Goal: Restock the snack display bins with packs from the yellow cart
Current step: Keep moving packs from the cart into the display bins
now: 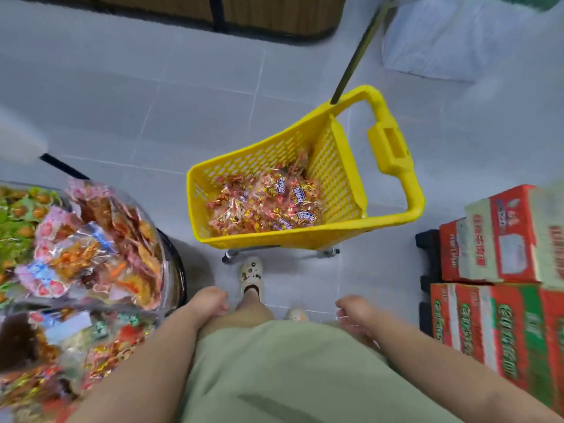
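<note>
Two empty hands, loosely curled — left hand (210, 300), right hand (355, 309); one yellow cart (274, 237) holding packs (268, 203).

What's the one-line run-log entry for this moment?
phase: facing cart | left hand: empty | right hand: empty | yellow perforated plastic cart: snack packs inside | clear plastic display bins: filled, at left

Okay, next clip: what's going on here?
A person stands facing the yellow cart, which holds a layer of snack packs. The left hand and right hand hang loosely curled at the hips, holding nothing. The display bins at the person's left are heaped with packs; stacked cartons sit at the right.
</note>
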`<action>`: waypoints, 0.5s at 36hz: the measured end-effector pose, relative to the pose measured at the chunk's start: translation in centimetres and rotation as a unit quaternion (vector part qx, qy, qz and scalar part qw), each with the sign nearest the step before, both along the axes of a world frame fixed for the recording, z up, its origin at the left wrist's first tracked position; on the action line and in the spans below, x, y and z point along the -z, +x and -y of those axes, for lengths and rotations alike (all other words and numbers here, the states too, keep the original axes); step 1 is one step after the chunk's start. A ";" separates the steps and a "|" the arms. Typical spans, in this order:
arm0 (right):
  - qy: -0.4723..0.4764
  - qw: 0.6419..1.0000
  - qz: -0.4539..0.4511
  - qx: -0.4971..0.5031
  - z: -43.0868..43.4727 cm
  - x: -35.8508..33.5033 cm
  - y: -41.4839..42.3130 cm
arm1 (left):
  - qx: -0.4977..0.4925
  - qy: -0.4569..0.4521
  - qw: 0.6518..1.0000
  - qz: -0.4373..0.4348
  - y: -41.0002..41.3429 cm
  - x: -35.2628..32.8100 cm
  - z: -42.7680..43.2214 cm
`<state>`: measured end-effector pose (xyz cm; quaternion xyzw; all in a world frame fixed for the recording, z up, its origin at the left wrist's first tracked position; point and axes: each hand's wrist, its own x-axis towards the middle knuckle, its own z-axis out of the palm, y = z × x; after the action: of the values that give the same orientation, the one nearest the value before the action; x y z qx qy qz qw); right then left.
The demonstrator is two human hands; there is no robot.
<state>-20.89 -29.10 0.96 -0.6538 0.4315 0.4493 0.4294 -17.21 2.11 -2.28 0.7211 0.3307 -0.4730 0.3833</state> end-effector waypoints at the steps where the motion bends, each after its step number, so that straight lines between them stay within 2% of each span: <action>1: 0.004 1.000 0.000 0.000 -0.5 0.0 0.6 | 0.002 0.002 1.000 0.002 1.4 -0.1 -0.2; 6: -0.006 0.999 0.044 0.019 -2.9 -0.7 4.7 | -0.020 0.009 0.999 0.025 8.6 -1.2 -1.4; 10: -0.007 0.997 0.075 0.034 -4.9 -1.0 7.9 | 0.037 -0.001 0.999 0.024 13.1 -1.8 -2.2; 18: 0.048 0.985 0.097 0.132 -6.7 -1.9 14.8 | -0.027 -0.013 1.000 0.005 17.7 -1.9 -2.5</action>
<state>-6.04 -22.37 2.86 -0.6103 0.4482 0.3434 0.5557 0.46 4.61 -0.38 0.7094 0.3418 -0.4627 0.4072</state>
